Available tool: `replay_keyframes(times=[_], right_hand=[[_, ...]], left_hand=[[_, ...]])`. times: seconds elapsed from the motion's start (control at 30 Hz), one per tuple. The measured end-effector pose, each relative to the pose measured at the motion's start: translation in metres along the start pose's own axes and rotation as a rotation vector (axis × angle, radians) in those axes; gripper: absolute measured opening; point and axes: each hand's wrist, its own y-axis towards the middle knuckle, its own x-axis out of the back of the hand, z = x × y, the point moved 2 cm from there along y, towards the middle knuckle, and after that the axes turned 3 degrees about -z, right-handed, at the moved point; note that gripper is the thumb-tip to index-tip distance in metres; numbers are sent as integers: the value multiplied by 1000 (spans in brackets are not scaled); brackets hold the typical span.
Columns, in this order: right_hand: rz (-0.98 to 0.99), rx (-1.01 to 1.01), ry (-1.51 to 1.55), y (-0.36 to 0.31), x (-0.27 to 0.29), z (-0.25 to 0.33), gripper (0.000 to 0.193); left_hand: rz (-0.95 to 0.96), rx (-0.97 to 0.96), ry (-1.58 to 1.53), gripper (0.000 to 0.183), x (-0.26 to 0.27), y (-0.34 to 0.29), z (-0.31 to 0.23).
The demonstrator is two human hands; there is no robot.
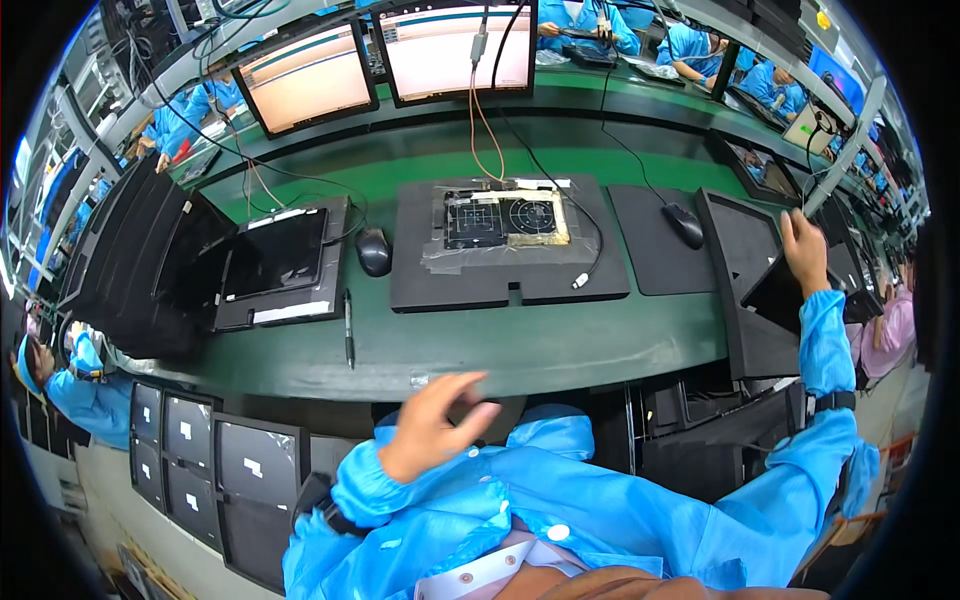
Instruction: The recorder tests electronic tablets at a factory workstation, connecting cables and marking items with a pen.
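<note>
My left hand (437,425) hovers over my lap by the table's front edge, fingers curved and apart, holding nothing. My right hand (806,252) is stretched out to the right, at the outer side of a black foam tray (738,225). Its fingers seem closed on the edge of a dark flat panel (772,292) tilted in that tray; the palm side is hidden. In the middle of the table lies a black foam block (440,285) with a taped fixture (505,218) bearing cross and circle patterns. A cable with a white plug (581,281) rests on the block.
Left stand stacked black trays (130,260) and a dark-screened tablet (275,253) on a pad. Two mice (374,252) and a pen (349,330) lie on the green table. Monitors (460,50) stand behind. Black trays (255,460) sit low at left. People work beyond the table.
</note>
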Motion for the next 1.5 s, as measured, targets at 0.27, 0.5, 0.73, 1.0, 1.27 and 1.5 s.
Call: replay_keyframes(times=[0.27,0.5,0.73,1.0,1.27,1.5], right_hand=[[378,-169,671,57,6,306,74],[458,676,538,-18,-96,285,40],[418,657,635,-63,-75,298,20],[604,229,1184,-50,-16,400,22],[316,446,1203,-54,5,470,20],[314,458,1224,-55,1,484,20]], left_hand=[[265,110,-825,115,-99,64,-9],[-253,570,-1155,37,-27,-14,38],[-195,561,-394,33,51,-79,42],[-626,304,-1034,45,71,-68,38],[-837,356,-1678,25,106,-20,63],[-855,353,-1682,26,108,-20,60]])
